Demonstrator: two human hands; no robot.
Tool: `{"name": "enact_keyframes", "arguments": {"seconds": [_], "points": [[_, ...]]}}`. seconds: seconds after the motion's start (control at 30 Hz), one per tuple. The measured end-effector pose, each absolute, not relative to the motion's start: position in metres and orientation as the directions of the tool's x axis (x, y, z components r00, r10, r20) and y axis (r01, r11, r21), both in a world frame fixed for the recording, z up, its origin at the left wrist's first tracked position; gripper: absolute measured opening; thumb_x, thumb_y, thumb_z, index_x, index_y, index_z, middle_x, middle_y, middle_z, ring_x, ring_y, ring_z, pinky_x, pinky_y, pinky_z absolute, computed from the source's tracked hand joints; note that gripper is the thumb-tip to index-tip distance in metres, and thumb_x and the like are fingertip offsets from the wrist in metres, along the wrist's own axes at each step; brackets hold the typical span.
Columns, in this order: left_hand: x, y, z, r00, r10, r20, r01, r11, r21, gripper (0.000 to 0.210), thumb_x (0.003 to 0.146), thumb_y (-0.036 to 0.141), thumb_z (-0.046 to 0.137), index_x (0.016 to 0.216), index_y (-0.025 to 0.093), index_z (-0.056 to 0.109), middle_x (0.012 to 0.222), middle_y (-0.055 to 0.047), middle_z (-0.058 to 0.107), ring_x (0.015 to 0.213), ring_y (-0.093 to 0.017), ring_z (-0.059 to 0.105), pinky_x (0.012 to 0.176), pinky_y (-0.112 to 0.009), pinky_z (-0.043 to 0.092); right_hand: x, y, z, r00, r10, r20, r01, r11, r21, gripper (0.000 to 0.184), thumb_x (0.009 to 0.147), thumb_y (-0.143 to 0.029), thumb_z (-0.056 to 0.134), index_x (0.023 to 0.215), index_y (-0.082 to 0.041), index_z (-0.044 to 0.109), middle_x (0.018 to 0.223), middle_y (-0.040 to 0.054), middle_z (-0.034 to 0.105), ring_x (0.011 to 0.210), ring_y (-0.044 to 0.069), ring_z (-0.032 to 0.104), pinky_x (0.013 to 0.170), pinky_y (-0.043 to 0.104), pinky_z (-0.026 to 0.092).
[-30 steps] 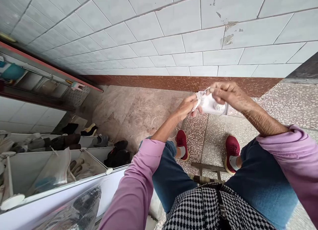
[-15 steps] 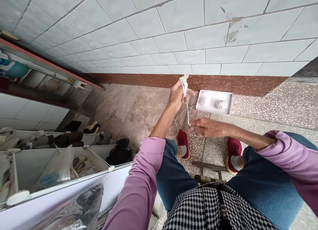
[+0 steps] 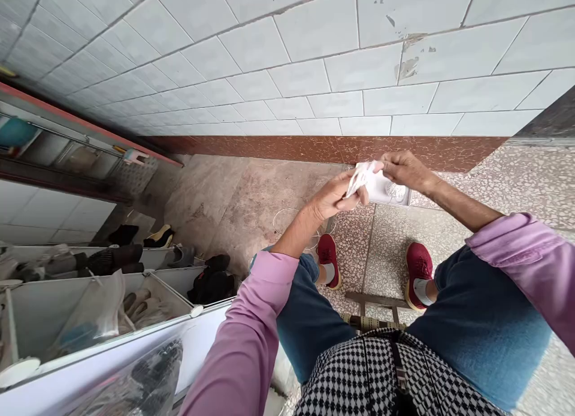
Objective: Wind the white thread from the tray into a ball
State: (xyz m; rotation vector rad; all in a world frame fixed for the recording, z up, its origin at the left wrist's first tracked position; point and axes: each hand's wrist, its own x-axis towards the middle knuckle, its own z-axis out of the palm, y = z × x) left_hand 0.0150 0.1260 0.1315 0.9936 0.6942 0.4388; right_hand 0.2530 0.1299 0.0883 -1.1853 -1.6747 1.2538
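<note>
White string [image 3: 359,177] is wound in a loose bundle around the fingers of my left hand [image 3: 333,197], which is partly closed on it. My right hand [image 3: 408,170] is just to the right, its thumb and fingertips pinched at the string by the bundle's upper end. Behind and below both hands, a white tray [image 3: 378,196] lies on the floor, partly covered by them. A ball of white string [image 3: 395,192] sits in the tray's right part; the tray's left part is hidden. Thin loops of loose string [image 3: 275,221] lie on the floor below my left hand.
A tiled wall [image 3: 309,77] with a reddish-brown base rises in front. On the left stands a white divided bin [image 3: 148,287] with shoes and bags. My red shoes [image 3: 418,266] rest on the speckled floor, with a wooden stool bar [image 3: 359,298] between my legs.
My right hand has swung up and forward from below the bundle to its upper right. My left hand has turned and moved right and lower, covering part of the tray.
</note>
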Motion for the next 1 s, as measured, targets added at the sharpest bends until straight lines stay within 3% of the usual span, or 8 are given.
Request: {"name": "enact_keyframes", "arguments": {"seconds": [0.13,0.27,0.33,0.4,0.57,0.7,0.87,1.0], "points": [[0.010,0.145,0.136,0.426,0.856,-0.293,-0.266,0.428,0.864,0.050,0.109,0.021,0.057,0.158,0.015,0.057,0.068,0.003,0.072,0.035,0.000,0.029,0.039,-0.017,0.022,0.202,0.095,0.087,-0.468,0.883,-0.019,0.344,0.162,-0.925,0.038,0.110,-0.048,0.056,0.090,-0.018,0.067,0.072,0.0012,0.058,0.062,0.014,0.050,0.059,0.029,0.040],[0.008,0.153,0.132,0.229,0.938,-0.261,-0.181,0.304,0.935,0.051,0.113,0.027,0.051,0.163,0.018,0.051,0.074,0.001,0.074,0.040,-0.002,0.043,0.045,-0.015,0.033,0.164,0.051,0.111,-0.717,0.696,-0.035,0.309,0.272,-0.912,0.026,0.110,-0.026,0.051,0.086,-0.019,0.060,0.072,0.0000,0.057,0.064,0.013,0.050,0.062,0.028,0.041],[0.010,0.150,0.125,0.253,0.933,-0.254,-0.044,0.274,0.961,0.054,0.113,0.033,0.051,0.166,0.019,0.048,0.078,-0.001,0.077,0.045,-0.005,0.054,0.047,-0.016,0.037,0.164,0.044,0.123,-0.779,0.627,0.002,0.220,0.277,-0.935,0.028,0.110,-0.027,0.051,0.084,-0.020,0.058,0.070,-0.0017,0.055,0.062,0.012,0.048,0.061,0.028,0.039],[0.013,0.142,0.117,0.338,0.901,-0.272,0.097,0.254,0.962,0.055,0.113,0.036,0.053,0.165,0.019,0.049,0.079,-0.003,0.079,0.046,-0.007,0.058,0.047,-0.018,0.039,0.178,0.051,0.132,-0.745,0.663,0.072,0.134,0.254,-0.958,0.032,0.112,-0.036,0.050,0.087,-0.020,0.062,0.070,-0.0020,0.055,0.062,0.012,0.047,0.060,0.027,0.039],[0.019,0.122,0.112,0.685,0.644,-0.339,0.211,0.271,0.939,0.053,0.111,0.039,0.056,0.155,0.010,0.059,0.076,-0.008,0.079,0.036,-0.005,0.046,0.040,-0.019,0.028,0.235,0.102,0.134,-0.364,0.912,0.190,0.166,0.264,-0.950,0.046,0.103,-0.062,0.066,0.083,-0.021,0.067,0.071,0.0000,0.056,0.063,0.014,0.043,0.058,0.029,0.036],[0.017,0.122,0.123,0.775,0.549,-0.313,0.086,0.399,0.913,0.054,0.107,0.042,0.062,0.151,0.009,0.064,0.074,-0.009,0.078,0.034,-0.002,0.037,0.038,-0.019,0.021,0.261,0.127,0.116,-0.267,0.953,0.146,0.316,0.229,-0.921,0.047,0.100,-0.064,0.067,0.074,-0.026,0.060,0.065,-0.0006,0.050,0.062,0.017,0.040,0.057,0.033,0.034],[0.007,0.145,0.138,0.530,0.802,-0.276,-0.245,0.456,0.856,0.049,0.106,0.023,0.059,0.154,0.015,0.062,0.072,-0.002,0.075,0.035,-0.002,0.028,0.036,-0.017,0.021,0.233,0.117,0.096,-0.375,0.927,0.015,0.470,0.204,-0.859,0.036,0.110,-0.043,0.053,0.088,-0.020,0.070,0.067,0.0016,0.058,0.063,0.016,0.052,0.065,0.032,0.041],[0.001,0.156,0.141,0.291,0.921,-0.258,-0.299,0.343,0.890,0.050,0.112,0.025,0.048,0.162,0.017,0.054,0.075,-0.001,0.077,0.040,-0.003,0.043,0.042,-0.016,0.036,0.185,0.076,0.105,-0.630,0.758,-0.169,0.502,0.231,-0.833,0.026,0.110,-0.025,0.050,0.097,-0.016,0.071,0.078,0.0046,0.068,0.067,0.016,0.060,0.069,0.031,0.046]]}}
